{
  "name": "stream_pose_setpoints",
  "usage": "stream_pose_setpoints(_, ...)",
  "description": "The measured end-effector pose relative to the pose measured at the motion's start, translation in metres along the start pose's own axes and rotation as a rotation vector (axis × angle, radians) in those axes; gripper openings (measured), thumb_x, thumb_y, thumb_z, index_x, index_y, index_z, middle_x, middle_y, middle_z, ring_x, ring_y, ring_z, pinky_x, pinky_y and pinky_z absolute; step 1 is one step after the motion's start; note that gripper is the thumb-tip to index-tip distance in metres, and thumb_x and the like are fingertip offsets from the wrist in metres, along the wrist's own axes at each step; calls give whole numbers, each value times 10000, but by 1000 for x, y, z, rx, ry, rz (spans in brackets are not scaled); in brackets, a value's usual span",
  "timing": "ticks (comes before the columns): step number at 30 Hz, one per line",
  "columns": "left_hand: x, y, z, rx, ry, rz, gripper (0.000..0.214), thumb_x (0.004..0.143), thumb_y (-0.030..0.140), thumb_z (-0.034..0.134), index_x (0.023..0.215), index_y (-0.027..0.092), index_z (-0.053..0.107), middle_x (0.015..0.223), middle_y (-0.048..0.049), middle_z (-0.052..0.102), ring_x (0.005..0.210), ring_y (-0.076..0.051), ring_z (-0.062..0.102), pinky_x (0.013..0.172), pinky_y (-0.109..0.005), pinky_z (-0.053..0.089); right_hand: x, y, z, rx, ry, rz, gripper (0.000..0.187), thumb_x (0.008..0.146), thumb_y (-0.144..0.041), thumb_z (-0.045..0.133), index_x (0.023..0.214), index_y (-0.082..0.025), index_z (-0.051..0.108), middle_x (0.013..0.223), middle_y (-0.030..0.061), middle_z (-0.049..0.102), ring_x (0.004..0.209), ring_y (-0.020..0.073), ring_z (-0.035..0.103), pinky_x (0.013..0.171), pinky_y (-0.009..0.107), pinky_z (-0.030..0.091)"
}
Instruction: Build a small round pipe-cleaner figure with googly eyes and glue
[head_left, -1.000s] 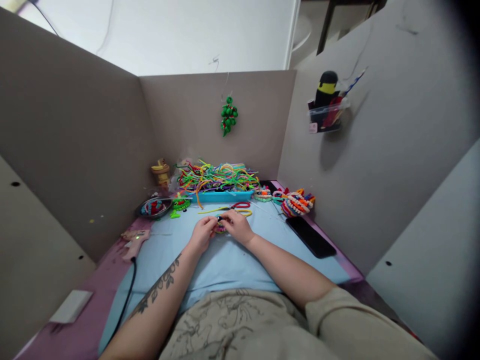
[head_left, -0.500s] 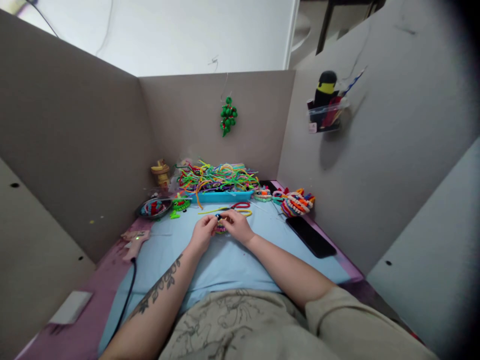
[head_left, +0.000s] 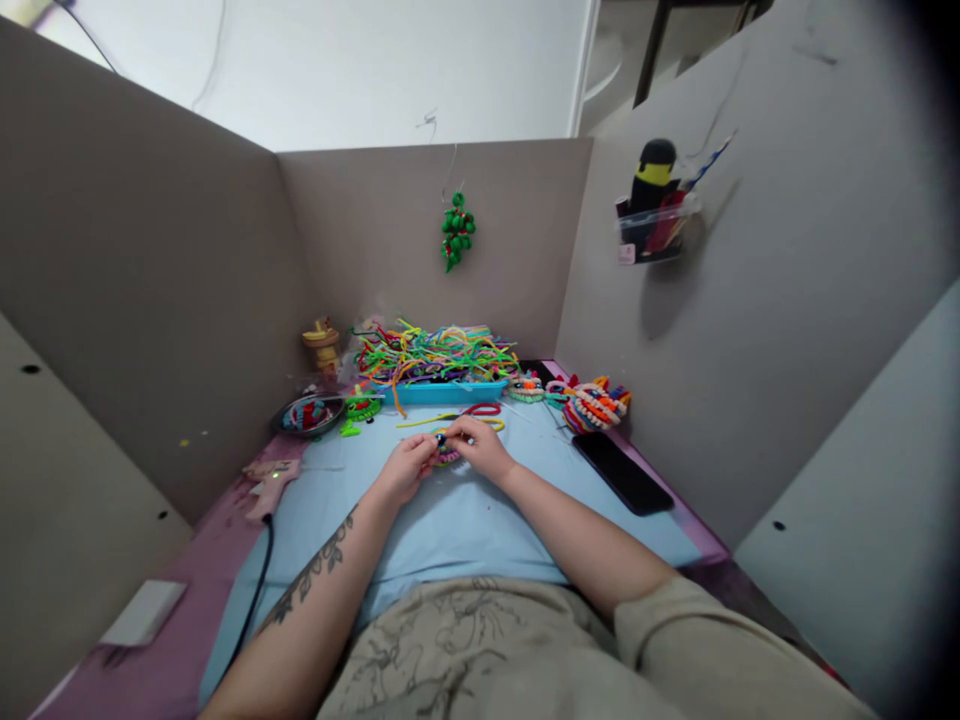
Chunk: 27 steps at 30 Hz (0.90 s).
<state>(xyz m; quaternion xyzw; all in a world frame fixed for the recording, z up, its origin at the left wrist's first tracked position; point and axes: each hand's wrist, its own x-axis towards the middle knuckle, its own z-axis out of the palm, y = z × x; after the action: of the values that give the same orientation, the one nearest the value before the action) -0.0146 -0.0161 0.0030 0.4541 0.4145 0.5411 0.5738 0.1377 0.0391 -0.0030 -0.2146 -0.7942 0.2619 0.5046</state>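
Both hands meet low over tabletop (head_left: 450,530), just before tray (head_left: 450,393) of pipe cleaners (head_left: 435,355). Fingers of left hand (head_left: 403,470) and right hand (head_left: 484,452) pinch small pipe-cleaner piece (head_left: 444,448) between them. Judged light, fuzzy, bendable, easily kinked; best gripped on coiled body, not loose end.

The small pipe-cleaner piece (head_left: 447,455) sits just above the middle of the frame, pinched between the fingers of the left hand (head_left: 405,470) and the right hand (head_left: 484,450). It is a tight, rounded bundle of fuzzy strands in pink, green and yellow. A dark blue-black bit (head_left: 440,438) shows at its upper end, where the fingertips of both hands meet. Much of it is hidden behind the fingers, so its full shape cannot be told. It is held low over the light blue cloth (head_left: 450,520) on the counter; whether it touches the cloth cannot be told.
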Motion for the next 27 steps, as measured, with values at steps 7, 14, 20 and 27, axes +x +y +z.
stream_pose_setpoints(7, -1, 0, 3, 80, 9, 25, 296, 656, 404, 678, 640, 154, 521, 516, 35, 435, 424, -51, 310, 406, -214, 162, -2, 0, 0, -29, -15, 30, 99, 755, -172, 567, 826, -173, 637, 765, 20, 607, 691, 131, 541, 644, 245, 429)
stream_pose_setpoints(14, 0, -1, 3, 208, 68, 137, 260, 685, 392, 633, 632, 158, 533, 496, 38, 453, 407, -61, 331, 410, -217, 216, -1, 2, 1, -75, -7, 50, 77, 756, -173, 564, 781, -168, 637, 743, 19, 604, 706, 135, 537, 644, 240, 415)
stream_pose_setpoints(20, 1, -2, 0, 463, 192, 312, 211, 725, 356, 579, 700, 148, 593, 540, 25, 523, 489, -97, 436, 490, -215, 328, -2, -2, 4, -121, -3, 61, 67, 749, -178, 564, 730, -160, 626, 694, 9, 588, 652, 122, 517, 603, 225, 388)
stream_pose_setpoints(27, 1, -4, -2, 585, 242, 424, 192, 729, 339, 573, 691, 157, 619, 649, -19, 609, 628, -146, 532, 612, -237, 405, -4, -3, 9, -109, 42, 127, 121, 761, -200, 523, 700, -162, 621, 667, 9, 593, 644, 129, 523, 592, 223, 387)
